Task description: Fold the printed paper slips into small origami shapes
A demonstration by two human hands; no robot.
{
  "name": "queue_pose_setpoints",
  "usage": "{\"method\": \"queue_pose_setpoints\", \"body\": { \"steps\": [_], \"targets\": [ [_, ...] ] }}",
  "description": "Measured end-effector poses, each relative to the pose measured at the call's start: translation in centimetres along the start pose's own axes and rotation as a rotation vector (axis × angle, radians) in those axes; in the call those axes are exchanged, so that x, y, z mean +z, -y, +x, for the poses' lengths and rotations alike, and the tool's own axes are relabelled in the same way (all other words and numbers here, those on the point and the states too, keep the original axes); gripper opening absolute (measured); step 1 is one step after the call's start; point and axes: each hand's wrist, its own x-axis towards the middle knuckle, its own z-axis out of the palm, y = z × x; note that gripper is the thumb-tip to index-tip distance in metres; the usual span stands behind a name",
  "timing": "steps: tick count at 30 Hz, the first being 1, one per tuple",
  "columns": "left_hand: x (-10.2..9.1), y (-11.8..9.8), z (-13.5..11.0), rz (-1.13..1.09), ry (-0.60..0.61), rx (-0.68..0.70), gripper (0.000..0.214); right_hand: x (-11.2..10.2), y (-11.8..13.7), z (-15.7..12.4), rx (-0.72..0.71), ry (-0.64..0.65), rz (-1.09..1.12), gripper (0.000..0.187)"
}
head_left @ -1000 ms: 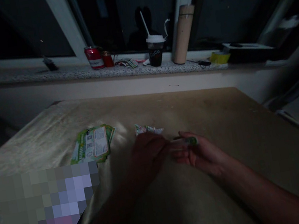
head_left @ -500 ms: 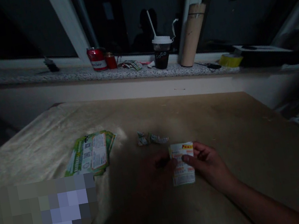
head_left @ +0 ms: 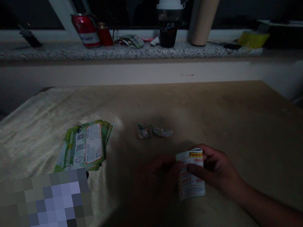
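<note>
Head view, dim as it is, shows me a windowsill (head_left: 62,55) across the top of the frame, crowded with things: a red can (head_left: 87,33) and a small red jar (head_left: 105,35) at upper left, a crumpled wrapper (head_left: 132,41) right of them, then a dark cup (head_left: 168,28) with a white lid at top centre, a leaning tan cylinder (head_left: 210,3), and something yellow (head_left: 254,39) at upper right. On the table (head_left: 222,116), a fanned stack of green leaflets (head_left: 92,141) lies left of centre, its lower edge cut off for me by a pixelated patch (head_left: 44,222) that covers the lower left corner. Two small crumpled papers (head_left: 163,131) sit mid-frame, just beyond my hands and apart from them. The folded leaflet (head_left: 192,184) is at lower centre, printed face up toward me; my right hand (head_left: 220,170) pinches it, thumb on the print and fingers behind, while my left hand (head_left: 156,175), deep in shadow, grasps its left edge. Against half a second ago, the grasp is the same, but the sill rides higher in my view, cropping the cylinder's top. A second ago I had only a thin, edge-on sliver between the hands; now the print faces me.
</note>
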Motion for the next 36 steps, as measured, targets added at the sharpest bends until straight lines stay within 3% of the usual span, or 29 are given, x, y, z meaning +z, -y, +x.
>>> {"method": "queue_pose_setpoints", "body": {
  "steps": [31, 36],
  "targets": [
    [-0.3, 0.2, 0.5, -0.095, 0.027, -0.042, 0.019, 0.1, 0.2, -0.1, -0.015, 0.003, -0.02, 0.018],
    [-0.1, 0.9, 0.5, -0.17, 0.098, -0.027, 0.022, -0.3, 0.0, 0.0, -0.028, -0.082, -0.019, 0.019]
  ]
}}
